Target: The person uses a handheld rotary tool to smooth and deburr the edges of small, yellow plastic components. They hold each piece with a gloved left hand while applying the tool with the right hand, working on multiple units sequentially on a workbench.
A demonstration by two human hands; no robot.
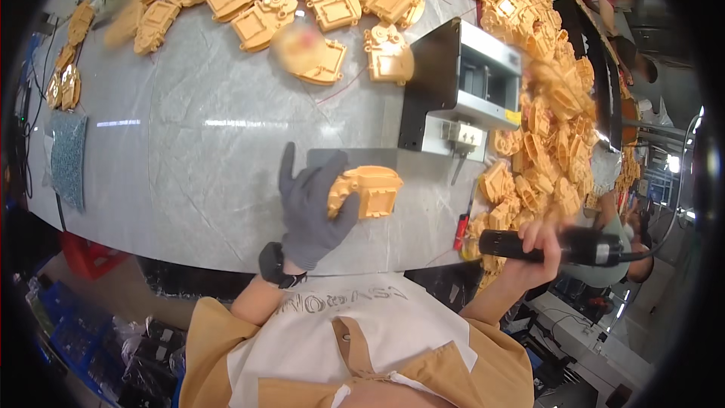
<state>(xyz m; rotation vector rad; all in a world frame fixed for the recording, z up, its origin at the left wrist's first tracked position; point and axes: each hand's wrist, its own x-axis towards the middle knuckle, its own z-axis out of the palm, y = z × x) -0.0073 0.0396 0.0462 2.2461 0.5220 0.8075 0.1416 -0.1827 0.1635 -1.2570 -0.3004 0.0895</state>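
While the gloved left hand pinches the orange plastic housing by its edge above the grey table, the right hand is wrapped around a black power tool (housing likely light, rigid; grip outer walls).

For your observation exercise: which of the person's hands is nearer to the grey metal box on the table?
Left. The gloved left hand, holding an orange plastic part, is just below-left of the box; the right hand, gripping a black tool, is farther below.
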